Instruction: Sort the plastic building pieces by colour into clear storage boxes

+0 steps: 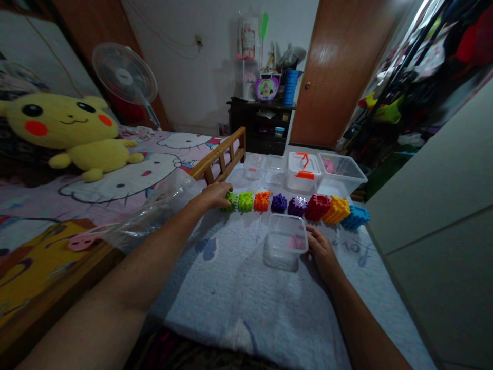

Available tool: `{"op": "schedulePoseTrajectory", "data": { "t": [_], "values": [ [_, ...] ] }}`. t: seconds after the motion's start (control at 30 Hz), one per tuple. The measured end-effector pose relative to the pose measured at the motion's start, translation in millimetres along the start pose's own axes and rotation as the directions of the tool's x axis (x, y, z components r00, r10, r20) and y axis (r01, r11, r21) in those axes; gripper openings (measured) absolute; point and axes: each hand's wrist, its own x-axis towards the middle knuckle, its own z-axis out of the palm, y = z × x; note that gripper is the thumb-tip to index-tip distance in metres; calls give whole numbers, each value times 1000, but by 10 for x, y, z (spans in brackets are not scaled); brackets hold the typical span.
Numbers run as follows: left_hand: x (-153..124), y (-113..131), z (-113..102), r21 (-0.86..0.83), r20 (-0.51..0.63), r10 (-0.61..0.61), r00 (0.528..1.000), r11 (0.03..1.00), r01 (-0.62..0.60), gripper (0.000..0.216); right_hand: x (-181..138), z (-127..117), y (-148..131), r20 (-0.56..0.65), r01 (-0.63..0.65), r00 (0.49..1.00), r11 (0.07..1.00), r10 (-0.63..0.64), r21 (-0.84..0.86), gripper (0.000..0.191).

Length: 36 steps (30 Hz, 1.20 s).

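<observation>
A row of several toothed plastic cubes runs across the cloth-covered table (231,288): green (231,201), lime (245,201), orange (262,201), two purple, red (318,206), yellow-orange (337,209) and blue (355,217). My left hand (214,195) reaches to the row's left end, its fingers closed on the green cube. My right hand (320,247) rests against the right side of a small clear plastic box (286,240), fingers curled at its rim. Something pink lies inside that box.
Behind the row stand small clear tubs (254,165), a lidded box with an orange latch (303,171) and a larger open clear bin (342,173). A crumpled plastic bag (162,205) lies left, by a bed with a yellow plush toy (73,128). A grey wall is at the right.
</observation>
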Motion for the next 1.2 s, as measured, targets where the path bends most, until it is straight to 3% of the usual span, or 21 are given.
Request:
{"op": "schedulePoseTrajectory", "data": {
  "t": [0.1, 0.3, 0.87, 1.07, 1.2],
  "values": [
    [19, -12, 25, -7, -8, 3, 1000, 1000, -3, 58, 1, 2, 1, 8, 10, 1000, 1000, -10, -6, 38],
    [29, -28, 49, 27, -26, 32, 999, 999, -32, 45, 4, -4, -19, 13, 26, 1000, 999, -25, -43, 39],
    [-43, -41, -50, -29, -48, 44, 998, 999, -45, 48, 3, 4, -11, 16, 8, 1000, 1000, -8, -12, 39],
    [-56, -153, -116, -52, -88, 32, 996, 998, -36, 51, -6, 11, -22, 19, 5, 1000, 1000, -5, -10, 38],
    [-82, -222, -144, -58, -51, 16, 999, 998, -19, 54, 6, -6, 5, 10, 4, 1000, 999, -3, -32, 41]
  ]
}}
